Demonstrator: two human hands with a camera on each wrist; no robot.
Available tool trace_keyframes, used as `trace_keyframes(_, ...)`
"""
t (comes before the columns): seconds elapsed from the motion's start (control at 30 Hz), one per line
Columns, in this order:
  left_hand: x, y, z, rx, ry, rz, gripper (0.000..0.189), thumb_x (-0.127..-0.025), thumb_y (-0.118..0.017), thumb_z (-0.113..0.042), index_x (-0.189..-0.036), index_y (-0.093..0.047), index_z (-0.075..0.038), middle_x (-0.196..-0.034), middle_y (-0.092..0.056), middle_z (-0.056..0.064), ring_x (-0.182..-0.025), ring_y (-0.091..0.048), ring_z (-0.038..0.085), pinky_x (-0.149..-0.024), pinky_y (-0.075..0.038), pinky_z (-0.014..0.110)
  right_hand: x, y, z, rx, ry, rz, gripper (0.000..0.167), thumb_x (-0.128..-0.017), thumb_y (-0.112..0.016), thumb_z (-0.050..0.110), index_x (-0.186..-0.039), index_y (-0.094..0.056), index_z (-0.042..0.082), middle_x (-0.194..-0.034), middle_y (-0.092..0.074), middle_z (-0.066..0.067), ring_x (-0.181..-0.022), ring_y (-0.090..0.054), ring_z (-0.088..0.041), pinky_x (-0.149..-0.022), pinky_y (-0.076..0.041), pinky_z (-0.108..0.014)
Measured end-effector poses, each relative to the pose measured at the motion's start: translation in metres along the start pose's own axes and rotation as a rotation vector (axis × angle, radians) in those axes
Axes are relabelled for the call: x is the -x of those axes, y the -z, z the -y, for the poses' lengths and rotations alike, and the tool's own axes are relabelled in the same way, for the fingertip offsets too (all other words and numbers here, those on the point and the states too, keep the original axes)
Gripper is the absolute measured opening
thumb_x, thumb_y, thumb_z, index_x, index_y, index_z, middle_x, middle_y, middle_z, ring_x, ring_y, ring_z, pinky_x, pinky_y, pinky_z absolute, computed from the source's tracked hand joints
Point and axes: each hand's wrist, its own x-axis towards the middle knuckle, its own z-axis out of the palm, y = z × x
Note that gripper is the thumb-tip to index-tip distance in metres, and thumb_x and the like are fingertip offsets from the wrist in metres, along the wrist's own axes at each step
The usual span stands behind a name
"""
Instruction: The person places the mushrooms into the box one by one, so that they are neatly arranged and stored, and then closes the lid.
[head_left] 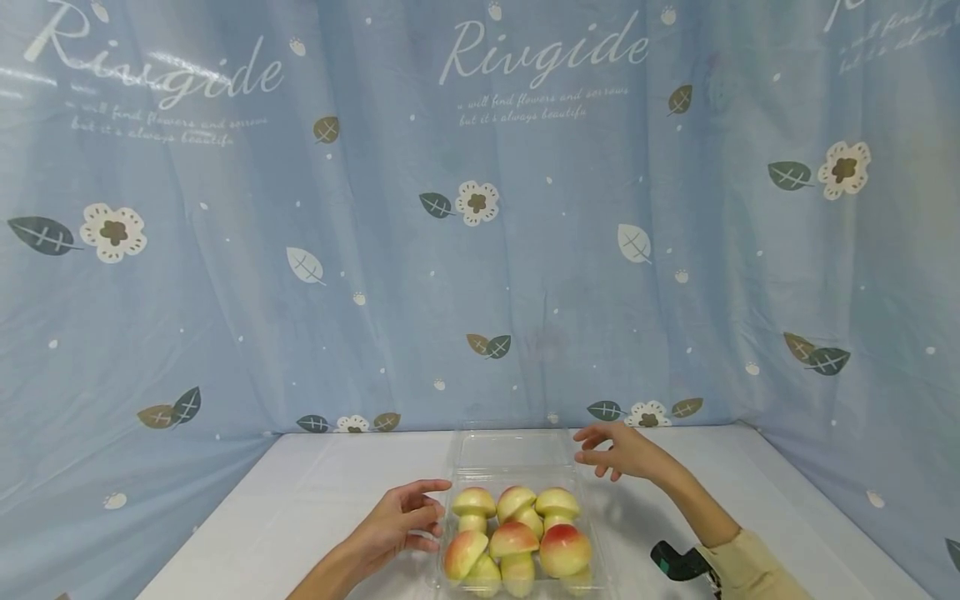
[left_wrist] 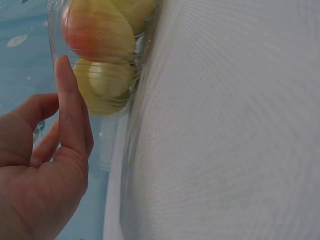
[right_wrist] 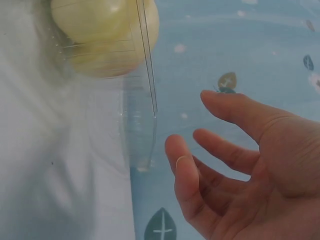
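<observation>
A clear plastic clamshell box stands on the table with its lid folded back behind it. Several mushroom-shaped pieces, yellow with reddish caps, lie inside in two rows. My left hand is beside the box's left wall, its index fingertip right at the rim; the left wrist view shows the fingers fairly straight along that wall. To the right of the lid my right hand hovers with loosely bent fingers and nothing between them. From the right wrist view, a gap separates its fingertips from the plastic edge.
A white-covered table carries the box near its front edge. Behind and at both sides hangs a blue curtain printed with leaves and flowers. A dark device sits at the right wrist, by the beige sleeve.
</observation>
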Motion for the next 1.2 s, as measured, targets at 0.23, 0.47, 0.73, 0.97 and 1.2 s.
trace_keyframes(0.23, -0.001, -0.001, 0.0, 0.002, 0.0, 0.0, 0.058, -0.096, -0.062, -0.012, -0.147, -0.038, 0.001, -0.099, -0.06, 0.003, -0.081, -0.066, 0.013, -0.069, -0.062, 0.03, -0.009, -0.003, -0.008, -0.031, -0.04, -0.012, 0.049, -0.092, -0.069, 0.035, -0.128, -0.06, 0.003, -0.115, -0.065, -0.017, -0.072, -0.067, -0.021, -0.056, -0.058, -0.032)
trace_keyframes(0.47, 0.0, -0.002, -0.001, 0.001, 0.005, -0.003, 0.06, -0.095, -0.063, -0.013, -0.147, -0.038, 0.001, -0.099, -0.06, 0.003, -0.081, -0.066, 0.013, -0.069, -0.062, 0.029, -0.015, -0.004, -0.015, -0.039, -0.088, -0.047, 0.049, -0.092, -0.069, 0.034, -0.128, -0.059, 0.002, -0.118, -0.064, -0.02, -0.072, -0.068, -0.02, -0.058, -0.059, -0.032)
trace_keyframes(0.73, -0.001, 0.0, -0.001, 0.008, 0.013, 0.002, 0.059, -0.096, -0.062, -0.013, -0.148, -0.037, 0.0, -0.101, -0.061, 0.002, -0.081, -0.066, 0.012, -0.069, -0.062, 0.028, -0.019, -0.011, -0.025, -0.032, -0.137, -0.08, 0.05, -0.091, -0.07, 0.03, -0.127, -0.058, -0.002, -0.111, -0.066, -0.018, -0.068, -0.067, -0.022, -0.053, -0.057, -0.032)
trace_keyframes(0.97, -0.001, 0.0, -0.001, 0.005, 0.018, 0.002, 0.061, -0.095, -0.063, -0.014, -0.148, -0.036, 0.001, -0.101, -0.061, 0.002, -0.08, -0.066, 0.012, -0.069, -0.062, 0.028, -0.022, -0.018, -0.034, -0.068, -0.14, -0.058, 0.051, -0.092, -0.068, 0.026, -0.13, -0.056, -0.007, -0.111, -0.067, -0.017, -0.071, -0.07, -0.021, -0.056, -0.059, -0.031)
trace_keyframes(1.2, -0.001, -0.001, -0.001, 0.008, 0.014, 0.0, 0.06, -0.096, -0.061, -0.014, -0.148, -0.036, 0.001, -0.101, -0.06, 0.002, -0.08, -0.066, 0.012, -0.069, -0.062, 0.028, -0.021, -0.02, -0.033, -0.114, -0.095, -0.058, 0.048, -0.094, -0.067, 0.021, -0.131, -0.056, -0.007, -0.113, -0.067, -0.019, -0.075, -0.071, -0.022, -0.061, -0.06, -0.035)
